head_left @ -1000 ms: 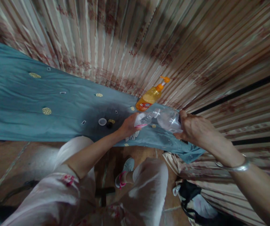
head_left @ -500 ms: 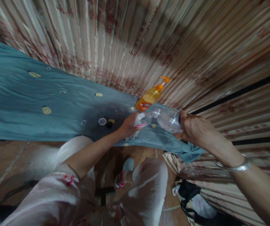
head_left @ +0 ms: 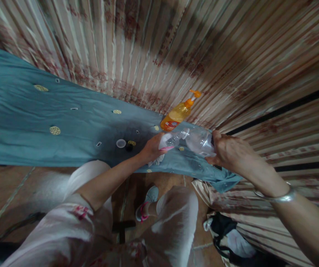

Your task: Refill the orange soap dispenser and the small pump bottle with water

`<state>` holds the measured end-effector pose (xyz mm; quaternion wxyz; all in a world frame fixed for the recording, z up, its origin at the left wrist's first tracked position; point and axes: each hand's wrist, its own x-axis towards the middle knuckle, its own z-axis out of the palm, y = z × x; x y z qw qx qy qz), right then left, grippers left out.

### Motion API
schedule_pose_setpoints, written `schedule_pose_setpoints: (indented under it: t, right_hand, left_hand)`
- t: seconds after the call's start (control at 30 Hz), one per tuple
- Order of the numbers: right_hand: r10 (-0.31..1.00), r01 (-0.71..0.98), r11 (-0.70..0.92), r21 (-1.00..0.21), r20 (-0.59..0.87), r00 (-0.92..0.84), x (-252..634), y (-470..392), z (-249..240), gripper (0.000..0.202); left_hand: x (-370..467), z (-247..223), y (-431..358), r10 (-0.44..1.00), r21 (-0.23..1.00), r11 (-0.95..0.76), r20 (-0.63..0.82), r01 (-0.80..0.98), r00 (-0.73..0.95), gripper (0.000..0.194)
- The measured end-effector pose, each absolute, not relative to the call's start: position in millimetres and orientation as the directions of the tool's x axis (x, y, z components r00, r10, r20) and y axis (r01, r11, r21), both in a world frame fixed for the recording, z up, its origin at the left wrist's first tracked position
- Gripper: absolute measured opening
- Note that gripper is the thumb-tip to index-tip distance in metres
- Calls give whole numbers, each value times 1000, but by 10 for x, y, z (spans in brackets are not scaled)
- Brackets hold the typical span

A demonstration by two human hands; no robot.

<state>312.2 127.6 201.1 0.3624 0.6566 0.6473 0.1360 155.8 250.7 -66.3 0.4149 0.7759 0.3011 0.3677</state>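
Head view shows two bare hands that work above a tabletop [head_left: 73, 120], which is covered by a blue-green cloth [head_left: 23, 111] with small printed figures. The left hand [head_left: 151, 147] has its grip closed around the lower end of a clear bottle with a white and pink part [head_left: 170, 141]; most of its fingers are hidden from this side. The right hand [head_left: 228, 150] has its grip bent firmly around the base end of a larger clear bottle [head_left: 199, 142], which lies tilted in the air, with its narrow end turned to the left. The narrow ends of both bottles meet between the hands, but I cannot tell exactly if one rim enters the other. Just behind them, an orange pump bottle [head_left: 175, 116] stands on the cloth, near the pleated curtain [head_left: 137, 55]. To the left of the left hand there is a round whitish lid [head_left: 120, 143], and just beside it a small dark object [head_left: 129, 147], too dim to be named. A crumpled pale piece [head_left: 157, 160] rests below the left hand, near the front edge. On the right wrist there is a silver bracelet [head_left: 285, 196]
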Motion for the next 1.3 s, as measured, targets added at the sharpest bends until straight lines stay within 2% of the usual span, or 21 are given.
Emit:
schedule_pose_setpoints:
  t: [0.23,0.43,0.7,0.97,1.3]
  right_hand:
    - [946,752,101,651,-296,129,3116,1277,2014,50]
    - [954,764,107,637,-282,101,3175,1268,1984,44]
    - [956,778,140,612,-287,54,3236,1262,1980,41]
    - [949,756,97,648,-289,126,3111,1273,2016,41]
    - [970,740,142,658,-242,30,3252,1242,1939,39]
  left_hand:
    - [1547,-646,2494,774,858,-484,329,171,541,54]
    - [1560,-658,2519,766,861,-477,310,176,563,61]
    - [1560,-652,2498,781,865,-471,318,172,538,55]
    - [1570,-671,2504,775,856,-487,332,173,538,59]
    - [1567,-633,2500,777,856,-478,306,199,550,57]
